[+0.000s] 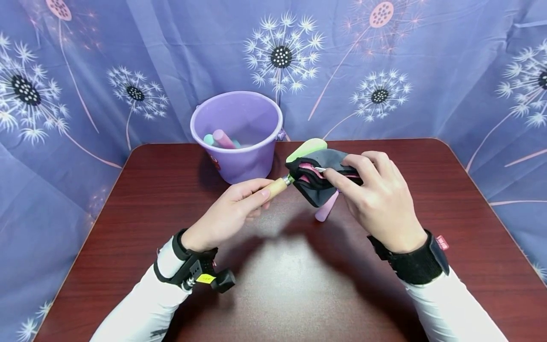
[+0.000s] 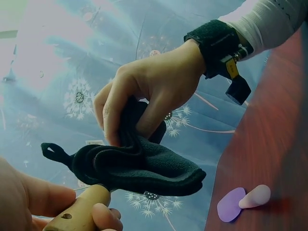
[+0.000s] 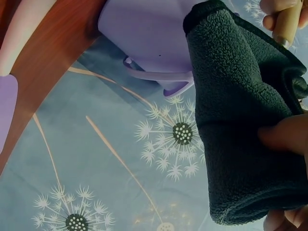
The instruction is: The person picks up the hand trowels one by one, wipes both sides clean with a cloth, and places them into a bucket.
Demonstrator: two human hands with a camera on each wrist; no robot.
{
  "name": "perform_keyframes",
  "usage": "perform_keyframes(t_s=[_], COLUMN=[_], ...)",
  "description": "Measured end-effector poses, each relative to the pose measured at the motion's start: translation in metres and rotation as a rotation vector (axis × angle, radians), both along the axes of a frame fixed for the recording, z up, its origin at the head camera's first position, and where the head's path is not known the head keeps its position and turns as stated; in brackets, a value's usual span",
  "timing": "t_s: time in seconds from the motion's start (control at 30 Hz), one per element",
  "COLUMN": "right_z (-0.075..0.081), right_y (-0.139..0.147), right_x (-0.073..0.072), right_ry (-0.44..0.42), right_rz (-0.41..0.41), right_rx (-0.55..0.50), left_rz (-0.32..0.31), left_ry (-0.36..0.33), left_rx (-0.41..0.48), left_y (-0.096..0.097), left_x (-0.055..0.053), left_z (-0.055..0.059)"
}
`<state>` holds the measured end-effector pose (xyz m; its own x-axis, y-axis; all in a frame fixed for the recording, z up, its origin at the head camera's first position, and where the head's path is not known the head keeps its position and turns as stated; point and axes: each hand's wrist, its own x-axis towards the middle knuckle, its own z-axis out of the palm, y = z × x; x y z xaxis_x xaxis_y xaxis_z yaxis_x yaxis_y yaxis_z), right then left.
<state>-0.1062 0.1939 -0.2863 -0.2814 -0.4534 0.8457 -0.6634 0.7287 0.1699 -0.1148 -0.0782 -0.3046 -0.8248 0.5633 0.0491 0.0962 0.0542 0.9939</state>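
Observation:
My left hand [image 1: 237, 209] grips the pale wooden handle [image 1: 277, 189] of a tool with a silver ferrule and a bit of green beyond it. Folded dark grey cloth [image 1: 318, 192] with black edging covers the tool's head. Pink shows between its folds in the head view, and a small loop sticks out in the left wrist view. From the other side, my right hand [image 1: 380, 199] holds the cloth, thumb and fingers pressing its layers [image 3: 236, 96] together. Cloth and tool are held above the table.
A purple bucket [image 1: 260, 164] stands at the back left, with pink and mint pieces inside. A toy shovel with a purple blade [image 2: 231, 204] and pink handle lies on the brown table [image 1: 149, 213]. Something light green [image 1: 308, 148] shows behind the cloth. Dandelion-patterned fabric [image 1: 192, 52] hangs behind.

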Motion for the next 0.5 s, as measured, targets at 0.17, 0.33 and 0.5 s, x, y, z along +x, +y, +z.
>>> perform_keyframes(t_s=[0.17, 0.33, 0.5], right_z=[-0.002, -0.001, 0.000], right_y=[0.005, 0.010, 0.014], right_x=[-0.003, -0.004, -0.006], right_ry=[0.002, -0.032, -0.059], right_rz=[-0.051, -0.082, -0.105], right_rx=[-0.012, -0.033, -0.055], left_rz=[-0.011, -0.023, -0.042], left_ry=[-0.034, -0.069, -0.076], left_rx=[0.004, -0.002, -0.007], left_y=[-0.003, -0.006, -0.009], left_x=[-0.002, -0.004, -0.008], left_z=[0.001, 0.001, 0.001])
